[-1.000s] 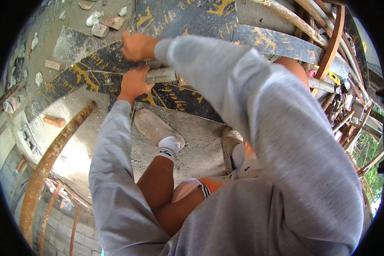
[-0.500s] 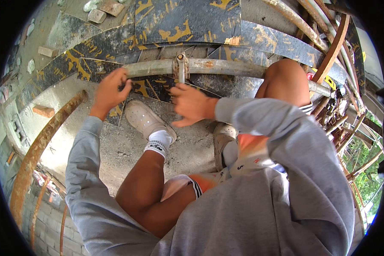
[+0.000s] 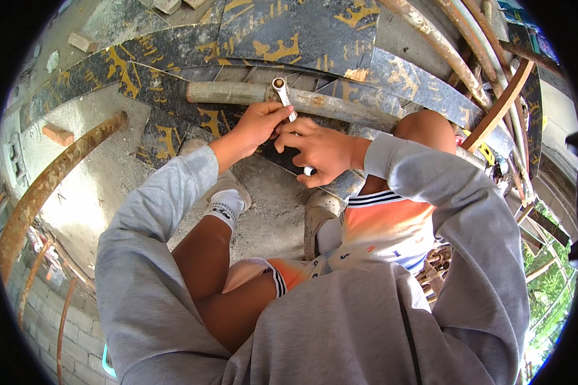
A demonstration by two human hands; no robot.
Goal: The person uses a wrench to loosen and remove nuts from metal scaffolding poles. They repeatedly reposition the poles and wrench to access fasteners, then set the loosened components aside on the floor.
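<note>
A silver wrench [image 3: 282,95] has its ring end at the bolt of a coupler on a grey metal pipe [image 3: 228,93] lying crosswise in front of me. My left hand [image 3: 250,128] is closed, its thumb and fingertips pinching the wrench shaft just below the ring. My right hand [image 3: 324,153] is curled over the lower shaft, fingers bent. A short bright metal end shows under its fingers and looks like the wrench's other end. Most of the coupler is hidden behind the wrench and my fingers.
Black printed boards [image 3: 295,35] lie beyond and under the pipe. A rusty pipe [image 3: 61,186] rises at the left, near a brick piece [image 3: 58,134]. More pipes [image 3: 440,51] and a curved wooden strip [image 3: 499,109] crowd the right. My knees and shoes flank the work.
My left hand has left the pipe's left end and moved right to the wrench. My right hand has shifted slightly right, and the wrench now tilts more. The view has shifted a little.
</note>
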